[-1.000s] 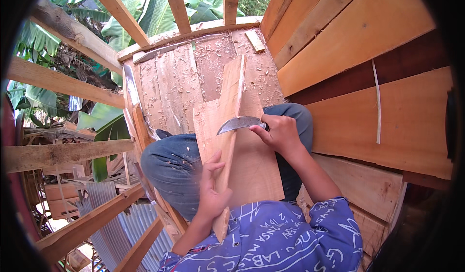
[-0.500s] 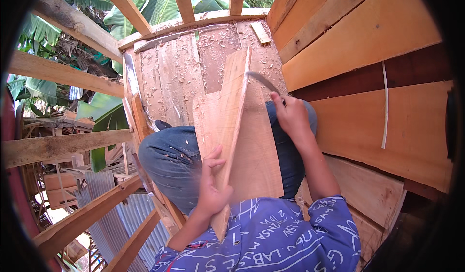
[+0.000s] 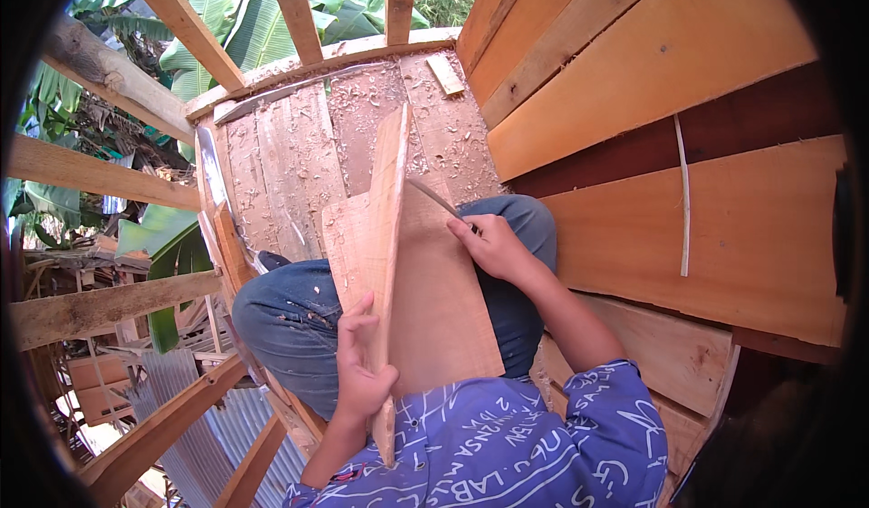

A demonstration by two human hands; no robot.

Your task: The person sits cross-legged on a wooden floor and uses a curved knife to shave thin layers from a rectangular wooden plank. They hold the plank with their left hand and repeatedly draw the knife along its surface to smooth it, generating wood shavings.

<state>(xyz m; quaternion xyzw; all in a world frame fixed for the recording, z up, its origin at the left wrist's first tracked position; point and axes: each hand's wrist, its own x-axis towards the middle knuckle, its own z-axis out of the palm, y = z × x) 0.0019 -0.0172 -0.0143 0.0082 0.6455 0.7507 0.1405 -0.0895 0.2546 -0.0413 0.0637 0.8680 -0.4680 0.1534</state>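
A pale wooden board (image 3: 392, 227) with a stepped outline is tilted up on its edge in front of me, its lower end against my shirt. My left hand (image 3: 364, 363) grips its lower part, thumb on one side and fingers on the other. My right hand (image 3: 493, 247) is closed round a knife (image 3: 433, 197), its handle mostly hidden in the fist. The slightly curved blade meets the board's right edge, some way below the top. Under the tilted board, a wider flat board (image 3: 453, 327) lies across my lap.
Curled shavings cover the plank floor (image 3: 299, 155) ahead, where a small wood offcut (image 3: 444, 74) lies. Orange-brown plank walling (image 3: 697, 236) rises close on my right. Open wooden rails (image 3: 118, 304) run along my left, with corrugated metal sheets (image 3: 172, 399) beyond.
The knife and my right hand have come down the board's edge, nearer to me. My left hand keeps its grip. The whole view has shifted a little.
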